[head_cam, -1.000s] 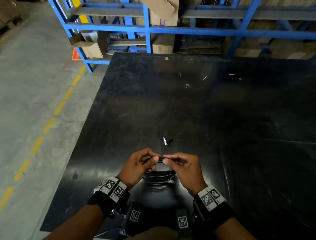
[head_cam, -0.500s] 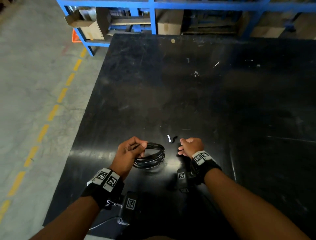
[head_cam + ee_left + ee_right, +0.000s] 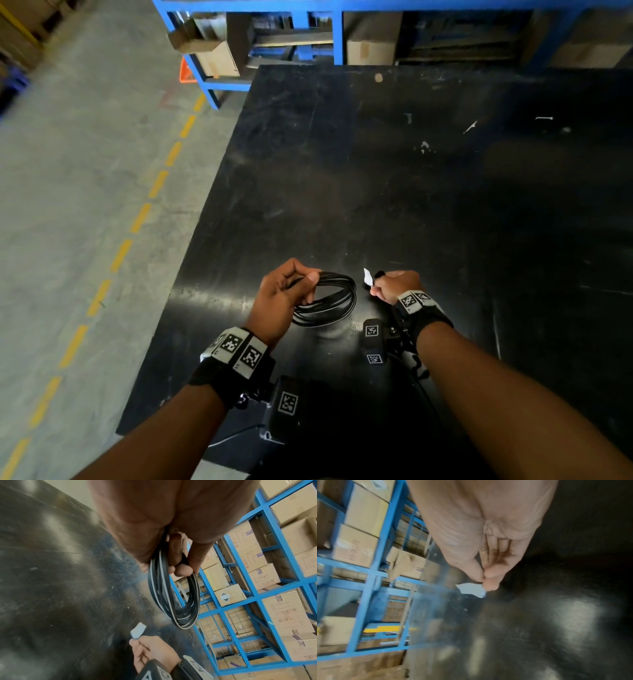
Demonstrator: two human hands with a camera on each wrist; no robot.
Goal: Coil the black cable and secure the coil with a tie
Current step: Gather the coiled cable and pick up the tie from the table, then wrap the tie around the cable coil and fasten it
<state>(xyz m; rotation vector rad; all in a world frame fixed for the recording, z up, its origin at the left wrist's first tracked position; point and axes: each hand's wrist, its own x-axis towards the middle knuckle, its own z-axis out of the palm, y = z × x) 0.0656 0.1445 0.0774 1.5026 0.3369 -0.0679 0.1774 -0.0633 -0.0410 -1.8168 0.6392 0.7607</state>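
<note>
The black cable point(image 3: 329, 298) is wound into a small coil of several loops point(image 3: 173, 599). My left hand point(image 3: 287, 291) grips the coil at its left side and holds it just above the black table point(image 3: 376, 192). To its right, my right hand point(image 3: 394, 284) pinches the tie point(image 3: 368, 277), a black strip with a white tag point(image 3: 471, 590), between thumb and fingertips. The tag sticks up toward the coil, a short gap from it. In the left wrist view the tag point(image 3: 138, 630) shows below the hanging coil.
The table's left edge point(image 3: 191, 260) drops to a concrete floor with a dashed yellow line point(image 3: 137, 219). Blue racks point(image 3: 337, 37) stacked with cardboard boxes point(image 3: 257, 558) stand behind the table's far edge.
My hands, together on the coil a second ago, have parted. The left hand keeps the coil; the right hand reached to the tie lying on the table and now pinches it, lifted.
</note>
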